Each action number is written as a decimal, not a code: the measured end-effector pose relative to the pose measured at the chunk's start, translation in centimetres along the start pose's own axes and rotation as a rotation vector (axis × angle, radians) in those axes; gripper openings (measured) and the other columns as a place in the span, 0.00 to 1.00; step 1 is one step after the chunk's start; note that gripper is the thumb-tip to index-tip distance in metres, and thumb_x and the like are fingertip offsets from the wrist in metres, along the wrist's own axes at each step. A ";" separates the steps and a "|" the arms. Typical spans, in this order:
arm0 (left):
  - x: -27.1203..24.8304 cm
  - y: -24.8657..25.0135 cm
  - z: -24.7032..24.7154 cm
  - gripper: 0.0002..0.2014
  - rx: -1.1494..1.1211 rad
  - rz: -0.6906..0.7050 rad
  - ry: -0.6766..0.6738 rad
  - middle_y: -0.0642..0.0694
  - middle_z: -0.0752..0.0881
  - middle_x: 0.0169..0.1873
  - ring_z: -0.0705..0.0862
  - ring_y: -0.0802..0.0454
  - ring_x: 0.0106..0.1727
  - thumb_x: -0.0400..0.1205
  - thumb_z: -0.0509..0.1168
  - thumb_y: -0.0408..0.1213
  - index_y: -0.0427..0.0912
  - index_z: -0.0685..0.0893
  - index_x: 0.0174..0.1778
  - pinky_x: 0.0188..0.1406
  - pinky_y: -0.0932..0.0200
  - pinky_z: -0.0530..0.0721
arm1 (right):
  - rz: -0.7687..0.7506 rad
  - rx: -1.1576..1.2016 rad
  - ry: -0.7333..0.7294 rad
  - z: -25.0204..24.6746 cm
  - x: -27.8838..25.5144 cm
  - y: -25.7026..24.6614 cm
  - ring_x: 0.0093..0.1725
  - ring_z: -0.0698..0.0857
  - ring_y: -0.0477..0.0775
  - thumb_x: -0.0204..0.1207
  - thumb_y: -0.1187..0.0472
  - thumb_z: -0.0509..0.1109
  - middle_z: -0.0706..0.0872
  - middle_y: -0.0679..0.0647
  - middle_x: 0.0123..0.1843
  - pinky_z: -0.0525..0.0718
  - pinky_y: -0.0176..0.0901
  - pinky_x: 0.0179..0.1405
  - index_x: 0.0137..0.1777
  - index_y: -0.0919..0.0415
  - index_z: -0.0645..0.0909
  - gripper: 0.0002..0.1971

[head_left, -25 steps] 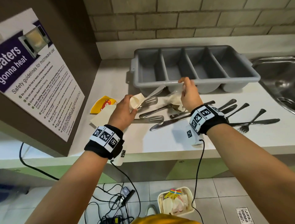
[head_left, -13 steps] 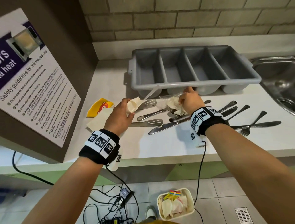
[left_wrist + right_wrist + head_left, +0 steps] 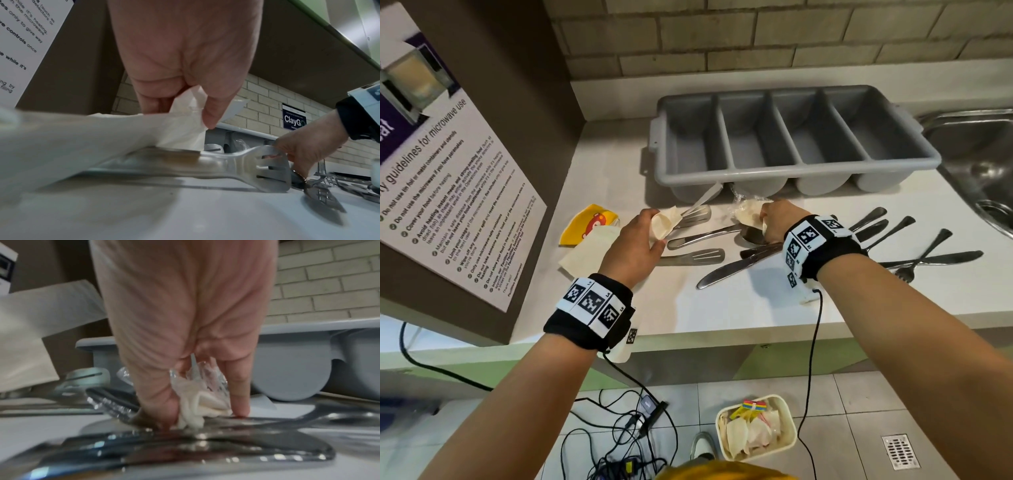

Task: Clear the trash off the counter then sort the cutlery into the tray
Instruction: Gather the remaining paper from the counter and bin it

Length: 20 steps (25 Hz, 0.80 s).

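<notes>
A bin [image 3: 756, 430] of trash sits on the floor below the counter [image 3: 722, 308]. On the counter, the left hand [image 3: 635, 245] pinches a cream napkin [image 3: 662, 224] between thumb and curled fingers, above a slotted spatula [image 3: 688, 257]. The right hand [image 3: 779, 222] grips a crumpled wrapper [image 3: 748, 210] over the spoon [image 3: 722, 234] and knives [image 3: 736, 267]. Behind them stands the grey tray [image 3: 791, 171].

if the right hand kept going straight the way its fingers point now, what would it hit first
The right hand, pinching a crumpled wrapper, points down at the cutlery. It would meet the spoon first, probably almost at once; its fingertips look nearly touching the metal, though blur hides contact.
</notes>
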<state>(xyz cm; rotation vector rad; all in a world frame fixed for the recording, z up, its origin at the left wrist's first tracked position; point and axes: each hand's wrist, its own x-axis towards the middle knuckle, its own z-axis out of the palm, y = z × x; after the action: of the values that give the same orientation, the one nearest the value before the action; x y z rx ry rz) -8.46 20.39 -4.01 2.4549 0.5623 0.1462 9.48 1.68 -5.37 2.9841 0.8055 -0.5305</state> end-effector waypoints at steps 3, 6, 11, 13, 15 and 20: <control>-0.1 0.3 -0.2 0.22 0.016 0.007 0.000 0.38 0.79 0.66 0.76 0.39 0.67 0.80 0.63 0.33 0.40 0.69 0.71 0.62 0.50 0.75 | 0.006 -0.045 0.051 0.0 -0.4 -0.9 0.61 0.83 0.66 0.77 0.66 0.62 0.84 0.65 0.61 0.83 0.54 0.59 0.62 0.67 0.76 0.14; -0.3 0.8 -0.7 0.20 0.018 0.006 0.016 0.37 0.81 0.64 0.78 0.38 0.64 0.81 0.63 0.33 0.39 0.69 0.69 0.59 0.50 0.76 | 0.020 -0.042 0.148 -0.8 -1.0 -1.3 0.62 0.83 0.67 0.78 0.71 0.58 0.84 0.66 0.62 0.82 0.57 0.60 0.63 0.67 0.77 0.15; -1.6 3.4 -2.4 0.21 0.011 0.037 0.136 0.34 0.82 0.61 0.80 0.36 0.63 0.81 0.63 0.33 0.38 0.69 0.70 0.58 0.49 0.77 | -0.015 -0.028 0.312 -3.4 -5.0 -1.0 0.62 0.82 0.70 0.78 0.74 0.55 0.84 0.70 0.60 0.81 0.58 0.59 0.65 0.68 0.77 0.18; -2.8 5.5 -3.0 0.24 -0.033 0.064 0.213 0.33 0.82 0.62 0.79 0.35 0.64 0.81 0.63 0.32 0.39 0.66 0.73 0.60 0.48 0.77 | -0.066 0.070 0.410 -4.1 -7.6 0.1 0.61 0.81 0.70 0.78 0.72 0.56 0.85 0.69 0.58 0.81 0.56 0.55 0.65 0.65 0.75 0.17; -4.2 7.7 -2.9 0.26 -0.074 0.099 0.279 0.33 0.81 0.63 0.78 0.37 0.64 0.82 0.61 0.31 0.41 0.63 0.76 0.58 0.51 0.77 | -0.122 0.225 0.510 -4.4 -10.3 1.6 0.58 0.81 0.69 0.79 0.69 0.58 0.85 0.69 0.56 0.81 0.55 0.52 0.64 0.63 0.76 0.15; -9.5 13.1 -0.1 0.23 -0.142 0.278 0.421 0.34 0.86 0.50 0.82 0.46 0.45 0.79 0.61 0.24 0.35 0.70 0.72 0.37 0.73 0.69 | -0.225 0.604 0.608 -2.5 -17.1 6.0 0.44 0.81 0.62 0.79 0.67 0.63 0.83 0.66 0.45 0.70 0.39 0.39 0.57 0.68 0.75 0.09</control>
<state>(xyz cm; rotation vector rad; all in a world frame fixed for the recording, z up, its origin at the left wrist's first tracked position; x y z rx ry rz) -12.36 6.94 4.06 2.3583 0.3621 0.8009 -0.61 -11.67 2.06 3.7018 1.2049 0.2159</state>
